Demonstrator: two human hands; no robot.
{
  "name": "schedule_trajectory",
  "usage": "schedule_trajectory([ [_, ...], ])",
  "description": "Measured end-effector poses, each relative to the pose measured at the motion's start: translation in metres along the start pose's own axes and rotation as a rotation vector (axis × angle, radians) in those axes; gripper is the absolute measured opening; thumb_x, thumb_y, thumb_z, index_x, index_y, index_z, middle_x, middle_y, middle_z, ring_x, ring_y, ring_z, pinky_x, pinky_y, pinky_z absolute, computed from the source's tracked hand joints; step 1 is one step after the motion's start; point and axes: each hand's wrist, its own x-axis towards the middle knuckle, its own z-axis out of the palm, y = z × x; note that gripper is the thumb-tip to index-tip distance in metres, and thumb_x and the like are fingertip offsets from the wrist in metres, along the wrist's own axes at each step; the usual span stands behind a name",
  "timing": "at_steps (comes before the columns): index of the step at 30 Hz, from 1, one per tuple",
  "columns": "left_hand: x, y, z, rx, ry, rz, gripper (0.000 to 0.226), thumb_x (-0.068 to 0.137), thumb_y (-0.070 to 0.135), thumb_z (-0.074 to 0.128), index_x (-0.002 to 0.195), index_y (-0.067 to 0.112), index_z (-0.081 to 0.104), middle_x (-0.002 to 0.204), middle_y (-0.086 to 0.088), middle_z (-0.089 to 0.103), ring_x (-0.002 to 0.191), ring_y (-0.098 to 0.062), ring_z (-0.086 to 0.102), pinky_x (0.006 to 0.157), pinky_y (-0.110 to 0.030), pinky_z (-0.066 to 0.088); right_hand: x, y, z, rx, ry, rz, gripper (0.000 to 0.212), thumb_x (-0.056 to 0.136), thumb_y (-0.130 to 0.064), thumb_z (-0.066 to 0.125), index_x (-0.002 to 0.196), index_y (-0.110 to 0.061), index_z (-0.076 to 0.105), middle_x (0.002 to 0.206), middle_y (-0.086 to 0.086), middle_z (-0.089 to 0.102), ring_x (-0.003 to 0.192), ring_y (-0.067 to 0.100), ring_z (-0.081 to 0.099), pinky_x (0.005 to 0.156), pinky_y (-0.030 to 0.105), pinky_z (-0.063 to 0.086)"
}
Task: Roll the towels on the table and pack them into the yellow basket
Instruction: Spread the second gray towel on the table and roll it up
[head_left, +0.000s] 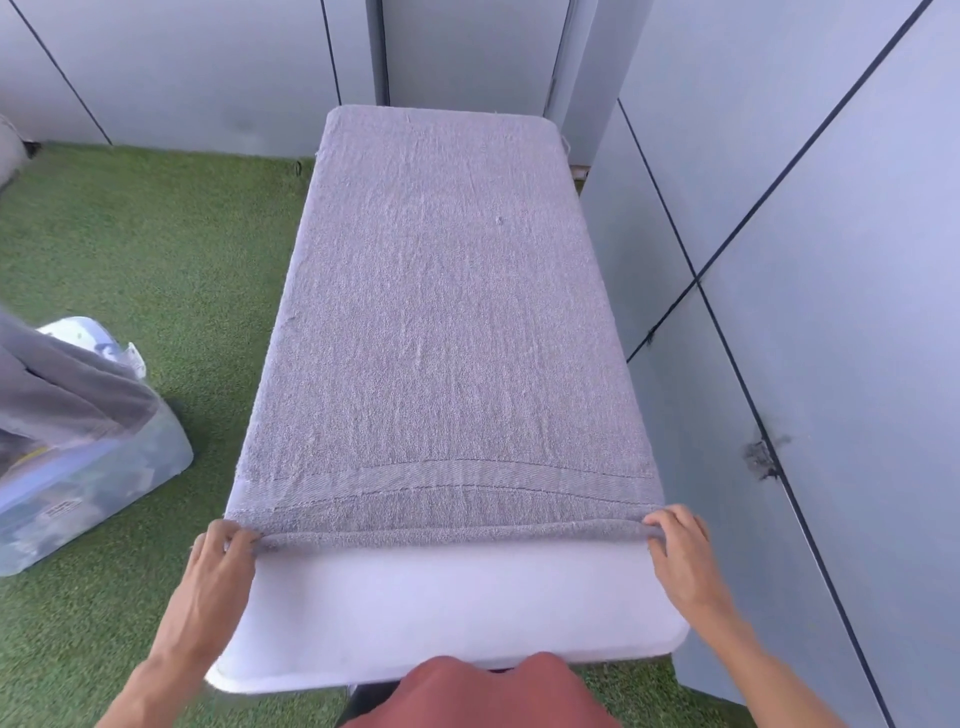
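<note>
Both hands, the left hand (224, 552) and right hand (678, 538), pinched the near corners of the grey towel (447, 312) spread beyond them over the surface (447, 613), its soft, limp cloth probably rolling best from that folded edge.

Around us: turf and panels.
We stand on green artificial grass (156, 249); grey wall panels (831, 260) enclose us, a clear plastic bin (93, 488) left, grey cloth (62, 395) draped over it.

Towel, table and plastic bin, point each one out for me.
towel (447, 312), head view, middle of the flat cloth
table (447, 608), head view, bare near end
plastic bin (104, 483), head view, clear side wall
</note>
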Motion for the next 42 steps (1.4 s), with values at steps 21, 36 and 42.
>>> schedule_trajectory([
  [21,0.005,-0.001,-0.014,-0.017,0.042,-0.003,0.021,0.075,-0.003,0.073,0.092,0.008,0.066,0.089,-0.004,0.055,0.082,-0.026,0.048,0.062,-0.041,0.050,0.003,-0.003,-0.009,-0.052,0.135,0.068,0.018,0.079,-0.003,0.069,0.085,-0.019,0.073,0.085,-0.001,0.057,0.088,0.026,0.050,0.082,0.032,0.037],
  [36,0.026,-0.020,-0.008,0.026,-0.169,0.021,0.027,0.082,-0.009,0.057,0.081,0.018,0.058,0.079,0.002,0.057,0.076,-0.022,0.053,0.058,-0.037,0.048,0.010,0.007,-0.018,-0.055,-0.116,-0.087,0.026,0.083,0.012,0.058,0.101,-0.002,0.070,0.096,0.006,0.066,0.094,0.030,0.060,0.085,0.036,0.044],
  [42,0.059,-0.025,-0.027,-0.342,-0.350,-0.204,0.025,0.083,0.002,0.067,0.092,0.025,0.060,0.080,0.004,0.068,0.072,-0.012,0.063,0.061,-0.025,0.045,0.037,0.005,-0.041,0.331,-0.329,0.256,0.019,0.079,0.002,0.069,0.085,-0.016,0.071,0.086,0.004,0.070,0.081,0.017,0.063,0.070,0.024,0.044],
])
